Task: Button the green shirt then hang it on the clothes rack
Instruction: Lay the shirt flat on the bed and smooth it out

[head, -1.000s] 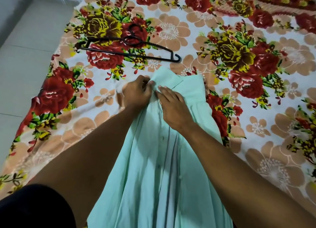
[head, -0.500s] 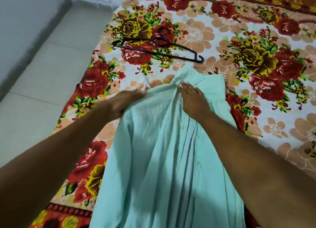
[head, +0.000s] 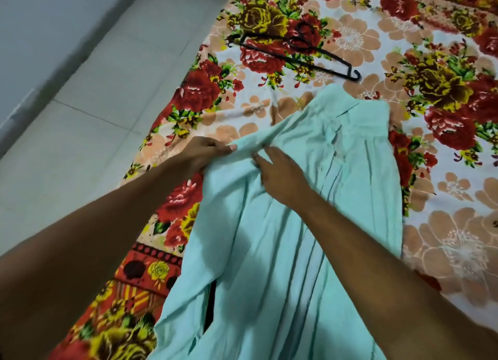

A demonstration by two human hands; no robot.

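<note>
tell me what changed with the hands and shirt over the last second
The left hand left the collar, moved out to the left and now grips a fold of the shirt, pulling it sideways. The right hand slid down from the collar and rests on the cloth, fingers spread. The hanger stayed on the floral blanket, beyond the collar.

Shirt (head: 283,238) matt cloth; hanger (head: 293,55) black plastic

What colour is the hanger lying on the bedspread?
Black; the hanger shows clearly in the head view, lying on the floral bedspread.
</note>
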